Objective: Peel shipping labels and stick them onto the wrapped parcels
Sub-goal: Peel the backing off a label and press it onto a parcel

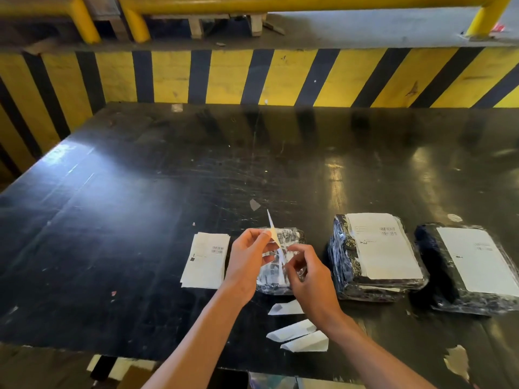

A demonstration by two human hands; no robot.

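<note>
Black worktable (126,220) carried the unlabelled parcel (276,287). Directly above that parcel, left hand (247,265) pinched the label (273,234), edge-on, long axis upright. Right hand (306,273) pinched its lower end, the label's long edge pointing down at the parcel.

Label print (217,250) too small to read — rightmost parcel (474,269) cut off.

A scratched black table (140,192) is seen. On it are laid a label stack (206,259), three wrapped parcels (376,256) and what seem backing strips (297,332).

Glossy scratched black table (140,220); shiny plastic-wrapped parcels (376,256); matt paper labels (206,261)
</note>
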